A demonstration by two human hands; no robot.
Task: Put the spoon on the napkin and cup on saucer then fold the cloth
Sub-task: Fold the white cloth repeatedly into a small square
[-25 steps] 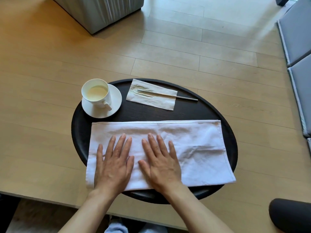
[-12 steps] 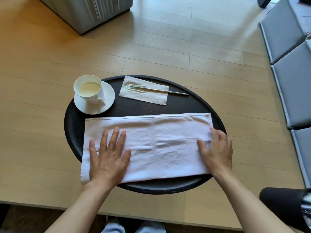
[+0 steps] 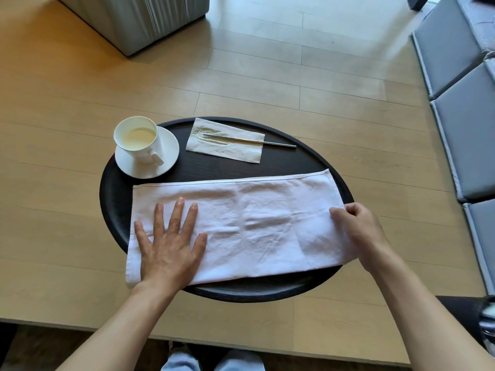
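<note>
A white cloth [image 3: 254, 223], folded into a long strip, lies across the near half of a round black table [image 3: 214, 170]. My left hand [image 3: 168, 245] presses flat on the cloth's left end, fingers spread. My right hand [image 3: 356, 226] pinches the cloth's right edge, fingers curled around it. At the table's back left a white cup [image 3: 139, 140] with pale liquid stands on a white saucer [image 3: 166, 164]. Behind the cloth a metal spoon [image 3: 249, 141] lies on a paper napkin [image 3: 227, 151], its handle sticking out to the right.
The table stands on a light wooden floor [image 3: 294, 76]. A grey upholstered block [image 3: 139, 17] is at the back left. Grey cushions [image 3: 460, 103] line the right side. My knees [image 3: 214, 360] show below the table's front edge.
My right hand slid from the cloth's middle to its right end and now has its fingers closed on the edge. My left hand stayed flat on the left end.
</note>
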